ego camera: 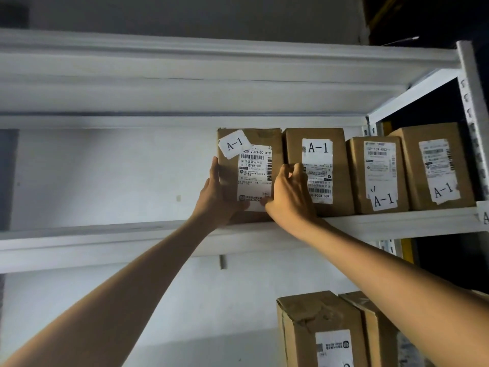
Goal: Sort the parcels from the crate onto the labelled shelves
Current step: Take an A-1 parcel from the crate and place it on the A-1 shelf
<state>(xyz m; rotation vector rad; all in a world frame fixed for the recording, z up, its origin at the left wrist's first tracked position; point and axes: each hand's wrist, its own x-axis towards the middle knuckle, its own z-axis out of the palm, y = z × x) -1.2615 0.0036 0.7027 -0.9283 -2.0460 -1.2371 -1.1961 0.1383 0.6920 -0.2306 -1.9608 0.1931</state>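
left hand (219, 197) and right hand (288, 200) grip leftmost parcel (264, 137) touching neighbouring parcels (341, 170) on shelf (397, 222).

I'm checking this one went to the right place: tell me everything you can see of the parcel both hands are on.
The parcel is a brown cardboard box, standing upright at the left end of a row of boxes on the white shelf. Its front bears a tilted white A-1 sticker at top left and a shipping label with barcodes. The left hand grips its left edge, the right hand its right edge, fingers curled in beside the neighbouring box.
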